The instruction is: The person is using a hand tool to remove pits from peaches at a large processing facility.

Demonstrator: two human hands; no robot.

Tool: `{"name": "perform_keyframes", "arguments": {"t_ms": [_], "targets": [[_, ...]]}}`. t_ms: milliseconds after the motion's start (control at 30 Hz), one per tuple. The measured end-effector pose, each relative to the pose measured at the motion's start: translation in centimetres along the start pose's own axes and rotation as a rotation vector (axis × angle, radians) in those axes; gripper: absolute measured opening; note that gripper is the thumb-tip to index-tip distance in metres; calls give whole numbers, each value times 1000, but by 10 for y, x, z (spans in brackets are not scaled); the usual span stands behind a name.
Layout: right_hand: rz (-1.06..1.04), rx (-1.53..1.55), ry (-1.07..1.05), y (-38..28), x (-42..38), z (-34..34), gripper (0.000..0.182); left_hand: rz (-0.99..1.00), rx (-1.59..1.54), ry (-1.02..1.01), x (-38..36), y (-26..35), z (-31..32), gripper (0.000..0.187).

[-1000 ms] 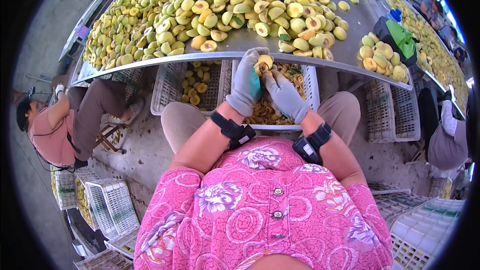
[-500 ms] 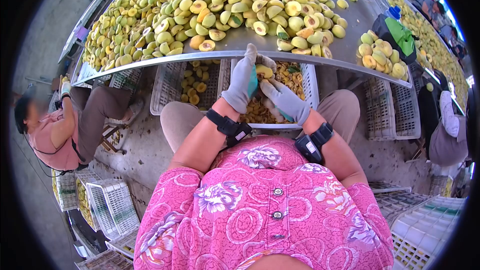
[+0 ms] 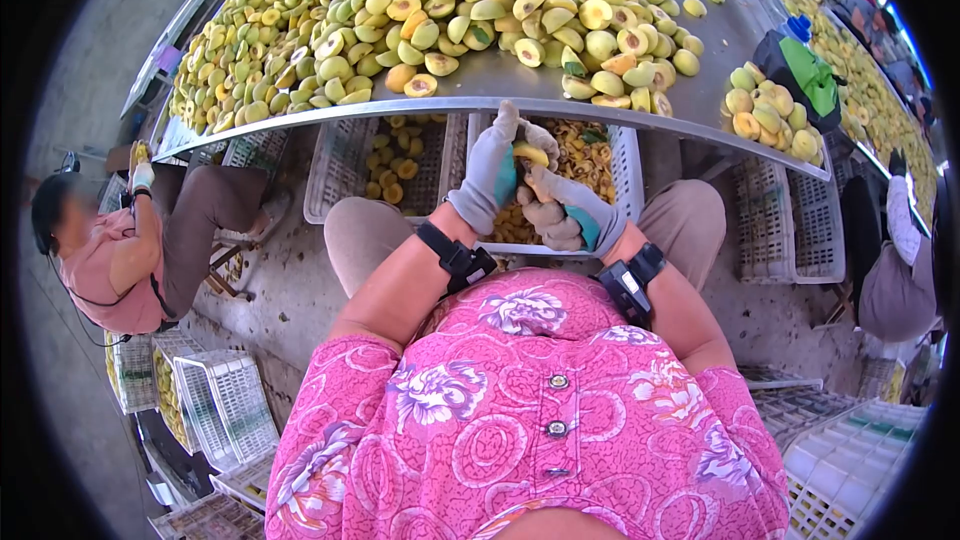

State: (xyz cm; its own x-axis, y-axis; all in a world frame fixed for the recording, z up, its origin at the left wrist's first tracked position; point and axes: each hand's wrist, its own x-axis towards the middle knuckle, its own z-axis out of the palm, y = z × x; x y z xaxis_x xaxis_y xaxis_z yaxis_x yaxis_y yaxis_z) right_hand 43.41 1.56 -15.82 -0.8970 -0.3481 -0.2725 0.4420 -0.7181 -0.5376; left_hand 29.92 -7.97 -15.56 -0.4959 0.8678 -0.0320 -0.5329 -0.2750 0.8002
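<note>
My left hand [image 3: 487, 172], in a grey and teal glove, is closed round a yellow apricot half [image 3: 531, 154] just below the table's front edge. Close against the fruit is my right hand [image 3: 570, 212], gloved alike, its fingers curled toward the palm. A small brownish thing shows at its fingertips, too small to name. Both hands are over a white plastic crate [image 3: 627, 172] that holds brown and yellow fruit scraps [image 3: 583, 162]. Beyond them, a large heap of halved apricots [image 3: 440, 15] lies on the metal table [image 3: 697, 100].
Left of my knees stands another crate [image 3: 330, 172] with fruit halves in it. A smaller fruit pile [image 3: 770, 112] and a dark bag with green cloth [image 3: 812, 80] are at the table's right. A co-worker [image 3: 110, 250] sits at left. Stacked crates [image 3: 225, 410] stand behind.
My right hand has turned and its fingers have curled in, where they were stretched toward the fruit. The left hand keeps the apricot half, nearly in place.
</note>
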Motion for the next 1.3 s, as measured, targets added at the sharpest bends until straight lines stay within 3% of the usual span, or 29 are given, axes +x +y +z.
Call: {"name": "perform_keyframes", "arguments": {"t_ms": [133,233,300,600,733,867,900,933,1000,1033,1100,1300], "targets": [[31,95,-100,4,7,-14,41,116,328,26,1,-2,-5,66],[23,119,-122,4,6,-12,40,72,281,48,-2,1,-3,62],[19,112,-114,3,6,-11,40,-25,-94,8,-4,1,0,62],[46,136,-180,0,8,-27,41,-145,-216,109,-2,-3,-5,66],[35,62,-73,0,9,-27,40,-103,-246,155,2,-11,-4,66],[-23,-158,58,-4,7,-17,40,35,178,208,5,-9,-4,62],[-25,-156,58,-5,7,-19,40,73,367,193,5,-8,-5,62],[19,-110,34,-7,7,-21,40,70,368,194,5,-8,-7,62],[63,-59,7,-7,5,-21,41,-43,77,59,5,-6,-10,64],[70,-92,48,-9,2,-18,41,-44,80,61,4,-6,-10,64],[78,-121,85,-10,1,-18,41,-145,-84,139,1,-9,-9,62],[108,-151,16,-4,4,-23,42,-134,-327,268,-1,-16,-15,55]]}}
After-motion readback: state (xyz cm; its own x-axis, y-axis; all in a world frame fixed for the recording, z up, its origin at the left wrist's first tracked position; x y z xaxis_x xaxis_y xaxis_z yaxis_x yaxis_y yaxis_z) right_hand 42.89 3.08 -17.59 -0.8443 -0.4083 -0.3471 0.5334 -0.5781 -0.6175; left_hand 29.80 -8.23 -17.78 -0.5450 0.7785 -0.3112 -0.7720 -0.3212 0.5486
